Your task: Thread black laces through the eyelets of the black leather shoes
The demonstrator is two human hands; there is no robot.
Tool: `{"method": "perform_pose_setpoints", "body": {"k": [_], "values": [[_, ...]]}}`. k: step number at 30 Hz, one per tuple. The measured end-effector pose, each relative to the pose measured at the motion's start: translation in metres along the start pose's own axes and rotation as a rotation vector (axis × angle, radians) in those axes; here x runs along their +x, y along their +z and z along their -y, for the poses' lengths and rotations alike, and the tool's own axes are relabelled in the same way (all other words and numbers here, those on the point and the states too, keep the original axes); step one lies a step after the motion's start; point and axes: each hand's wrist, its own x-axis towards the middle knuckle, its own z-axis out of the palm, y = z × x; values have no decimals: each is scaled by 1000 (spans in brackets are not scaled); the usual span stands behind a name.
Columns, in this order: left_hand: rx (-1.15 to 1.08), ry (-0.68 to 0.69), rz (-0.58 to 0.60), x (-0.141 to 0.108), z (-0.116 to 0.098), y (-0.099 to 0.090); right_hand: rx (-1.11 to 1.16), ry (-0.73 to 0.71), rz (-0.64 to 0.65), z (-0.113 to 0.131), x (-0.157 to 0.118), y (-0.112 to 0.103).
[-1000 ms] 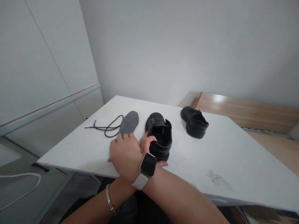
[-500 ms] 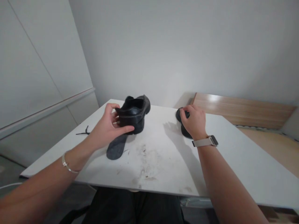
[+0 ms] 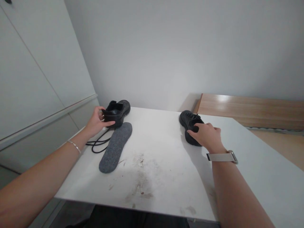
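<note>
At the table's far left, my left hand (image 3: 98, 119) grips the heel of a black shoe (image 3: 116, 115) that has its tongue and opening showing and no lace visible in it. A grey felt insole (image 3: 115, 147) lies flat just in front of that shoe. Beside the insole is a loose black shoelace (image 3: 97, 145), partly behind my wrist. Over on the right, my right hand (image 3: 206, 134) is closed on the collar of a second black shoe (image 3: 190, 122), which is laced and points toward the wall; my fingers hide part of its opening.
Brown dirt smudges (image 3: 142, 186) and crumbs mark the white table (image 3: 161, 152) in the middle front. A wooden board (image 3: 237, 106) stands beyond the right back edge. Grey wall rises behind, with white cabinet panels (image 3: 35, 79) on the left.
My left hand has carried its shoe left and lowered it, uncovering the insole and more of the shoelace. My right hand has shifted from the second shoe's front part to its collar.
</note>
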Motion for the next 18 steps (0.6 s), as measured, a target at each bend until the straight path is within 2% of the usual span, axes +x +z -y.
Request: {"method": "perform_pose_setpoints", "body": {"k": [3, 5, 7, 9, 11, 13, 15, 18], "values": [[12, -3, 14, 3, 12, 2, 27, -84, -10, 2, -3, -2], [27, 3, 30, 5, 19, 4, 58, -179, -71, 9, -8, -6], [61, 23, 52, 4, 22, 5, 122, -259, -158, 23, -18, -12], [165, 121, 51, -1, 18, 7, 203, -348, -237, 43, -32, -19], [322, 301, 6, -10, 4, 12, 256, -475, -274, 66, -50, -25], [437, 485, -59, -23, -19, 21, 284, -625, -276, 90, -66, -27], [441, 594, -93, -37, -46, 37, 296, -751, -246, 110, -80, -26], [389, 636, 119, -54, -81, 70, 298, -878, -197, 131, -93, -18]]}}
